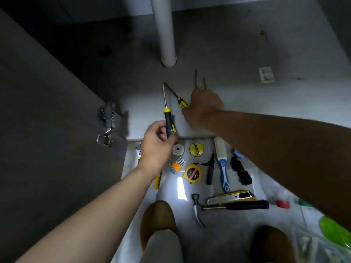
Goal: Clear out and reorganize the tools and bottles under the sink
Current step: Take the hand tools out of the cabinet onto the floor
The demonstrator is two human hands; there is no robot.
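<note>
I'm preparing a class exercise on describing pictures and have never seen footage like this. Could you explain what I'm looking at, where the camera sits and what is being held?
There is no machine here: a person works with bare hands. The single picture comes from a camera worn on the head, looking down into a cupboard with a white pipe at the back. The left hand grips a black and yellow screwdriver. The right hand reaches into the cupboard and seems to hold two metal shafts; a second screwdriver lies beside it. On the floor in front lie a hammer, a utility knife, a tape measure and a blue and white brush.
</note>
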